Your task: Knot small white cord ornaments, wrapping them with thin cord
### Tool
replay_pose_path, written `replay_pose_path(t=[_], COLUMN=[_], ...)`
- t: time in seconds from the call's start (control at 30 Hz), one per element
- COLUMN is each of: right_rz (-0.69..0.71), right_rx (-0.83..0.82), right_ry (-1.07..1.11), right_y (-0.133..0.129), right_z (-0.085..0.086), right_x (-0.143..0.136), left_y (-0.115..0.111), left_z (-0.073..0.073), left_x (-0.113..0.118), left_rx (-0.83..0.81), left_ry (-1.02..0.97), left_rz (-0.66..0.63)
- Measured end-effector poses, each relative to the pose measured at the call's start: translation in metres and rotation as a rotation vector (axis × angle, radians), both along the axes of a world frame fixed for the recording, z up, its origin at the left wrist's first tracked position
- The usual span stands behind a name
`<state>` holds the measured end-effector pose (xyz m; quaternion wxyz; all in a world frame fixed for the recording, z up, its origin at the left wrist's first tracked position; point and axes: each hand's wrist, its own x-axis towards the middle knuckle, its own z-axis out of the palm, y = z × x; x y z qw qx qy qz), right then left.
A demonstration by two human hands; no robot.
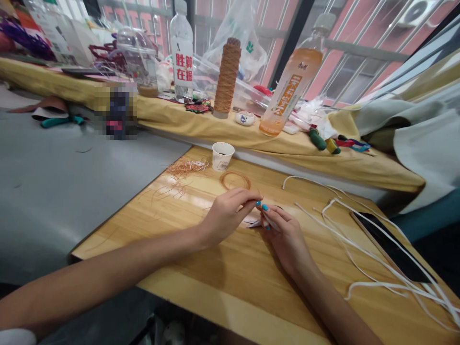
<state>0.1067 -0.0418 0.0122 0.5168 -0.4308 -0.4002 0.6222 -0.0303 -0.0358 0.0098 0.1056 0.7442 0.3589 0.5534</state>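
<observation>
1. Far off beyond my left hand, a tool with teal handles (61,121) lies on the grey surface.
2. Nearer, though apart from that same hand on its far left side, a loose heap of orange threads (179,167) with some white strands among them spreads over the wooden table (154,211).
3. Straight ahead of my left hand (223,213) stands a white paper cup (217,162), with a dark content low inside; past it, an orange-brown thread spool (227,76) rises upright on the cloth-covered ledge.
4. My left hand has thumb and forefinger drawn together, their tips meeting those of my right; what sits between them I cannot tell.
5. Just beyond my left fingers, a coil of thin orange cord (233,173) lies flat.
6. Where my fingertips meet is the small piece (272,221) I'm working on, pinched in my right hand (287,235), partly hidden and too small to make out.
7. Ahead of my right hand, on the ledge, an orange drink bottle (293,81) stands.
8. To the right of my right hand, white cords (345,236) trail across the table, some over a dark-screened phone (386,244).
</observation>
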Motion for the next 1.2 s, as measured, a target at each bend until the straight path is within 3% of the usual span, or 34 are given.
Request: replay_pose_path(t=[0.2, 0.47, 0.77, 0.93, 1.2], right_rz=[0.021, -0.035, -0.168, -0.233, -0.226], right_rx=[-0.016, 0.018, 0.296, 0.369, 0.400], right_ry=[0.017, 0.000, -0.204, -0.306, -0.377], right_y=[0.0009, -0.0001, -0.0006, -0.0024, -0.0037], right_z=[-0.0006, -0.0008, -0.0082, -0.0093, -0.0068], right_x=[0.0006, -0.0010, 0.0007, 0.0010, 0.0009], left_y=[0.0008, -0.0008, -0.0026, -0.0031, -0.0057], left_z=[-0.0007, -0.0015, -0.0011, -0.0016, -0.0006], left_x=[-0.0003, 0.0015, 0.0013, 0.0017, 0.0037], left_rx=[0.042, -0.077, 0.009, 0.077, -0.036], left_ry=[0.058, -0.028, -0.002, 0.036, 0.041], left_rz=[0.013, 0.008, 0.003, 0.001, -0.002])
